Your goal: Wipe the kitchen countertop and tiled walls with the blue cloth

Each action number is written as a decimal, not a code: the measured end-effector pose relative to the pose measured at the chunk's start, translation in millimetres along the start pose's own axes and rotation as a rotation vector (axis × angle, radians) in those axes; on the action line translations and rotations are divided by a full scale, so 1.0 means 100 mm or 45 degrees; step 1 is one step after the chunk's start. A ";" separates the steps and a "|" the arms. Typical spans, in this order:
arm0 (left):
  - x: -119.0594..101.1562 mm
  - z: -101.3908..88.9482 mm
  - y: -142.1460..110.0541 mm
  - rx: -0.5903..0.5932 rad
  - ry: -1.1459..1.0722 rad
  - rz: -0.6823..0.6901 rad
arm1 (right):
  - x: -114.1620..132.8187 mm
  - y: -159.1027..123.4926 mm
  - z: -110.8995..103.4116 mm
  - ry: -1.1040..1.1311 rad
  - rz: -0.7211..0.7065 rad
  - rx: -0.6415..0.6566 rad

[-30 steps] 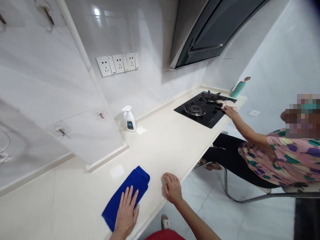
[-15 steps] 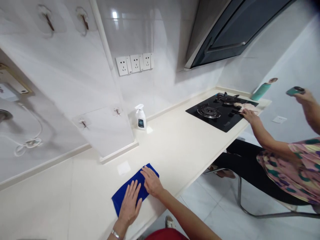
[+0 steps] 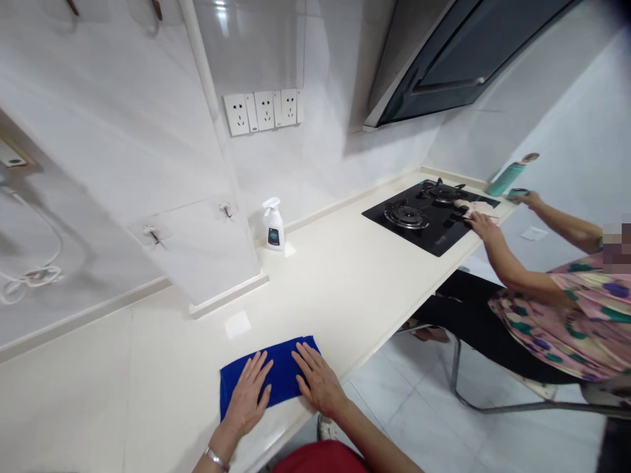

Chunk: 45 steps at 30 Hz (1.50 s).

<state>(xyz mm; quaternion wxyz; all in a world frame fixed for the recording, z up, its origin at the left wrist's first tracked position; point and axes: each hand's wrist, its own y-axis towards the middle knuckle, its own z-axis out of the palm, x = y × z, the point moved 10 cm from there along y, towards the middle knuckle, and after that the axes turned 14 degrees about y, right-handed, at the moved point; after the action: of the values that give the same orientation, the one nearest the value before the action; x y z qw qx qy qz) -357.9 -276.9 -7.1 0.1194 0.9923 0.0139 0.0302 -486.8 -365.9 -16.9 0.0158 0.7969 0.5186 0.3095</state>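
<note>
Blue microfiber cloth [image 3: 269, 374] lies flat on the table [image 3: 148, 387], just inside the front edge, and my near end of it sits closest to that edge. Left grip [image 3: 245, 394] is open, palm down on the cloth's left half, fingers spread. Right grip [image 3: 318, 381] is the same on the right half, with the wrist passing over the front edge. Neither is closed on the fabric; both just press on top. Thin gap between the grips, cloth showing through.

Room: plenty of open table left of the cloth and along the back toward the spray bottle [image 3: 273, 226], which stands upright against the wall, well apart from my hands. Past the front edge there is only drop to the floor tiles [image 3: 409, 420], so little margin on that side.

Far end: gas hob [image 3: 419, 217] is set in the table near the front edge. Seated co-worker's [image 3: 547, 328] one hand [image 3: 483, 226] is on a pale cloth [image 3: 476, 208] at the hob's corner, the other hand [image 3: 530, 199] holding a small teal item [image 3: 517, 194] beside a teal bottle [image 3: 505, 179].
</note>
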 end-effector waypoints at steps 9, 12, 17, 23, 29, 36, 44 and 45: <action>-0.52 0.15 0.27 0.027 0.101 0.007 | -0.34 -0.30 -0.30 0.090 0.112 -0.018; -0.60 0.17 0.28 -0.002 0.110 -0.022 | -0.46 -0.29 -0.35 0.255 0.129 -0.038; -0.48 0.11 0.37 -0.059 -0.024 0.040 | -1.14 -0.36 -0.74 0.411 0.361 -0.464; -0.77 0.00 0.68 -0.003 -0.141 0.386 | -1.80 -0.43 -0.98 0.181 0.542 -0.709; -1.01 0.10 0.73 0.076 -0.094 0.462 | -1.75 -0.37 -0.80 0.012 0.577 -0.612; -0.49 0.01 0.33 0.059 0.054 0.381 | -1.71 -0.34 -0.82 -0.075 0.563 -0.482; -0.09 -0.06 -0.06 0.032 0.211 0.352 | -1.76 -0.25 -0.91 -0.129 0.706 -0.506; -0.12 -0.06 -0.07 0.030 0.224 0.333 | -1.76 -0.24 -0.92 -0.142 0.737 -0.521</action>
<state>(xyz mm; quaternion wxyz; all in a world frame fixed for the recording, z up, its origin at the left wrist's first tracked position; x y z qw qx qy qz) -370.2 -269.3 -3.9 0.1012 0.9805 -0.1048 0.1321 -600.7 -529.1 -35.2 0.1150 0.9068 0.1968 0.3547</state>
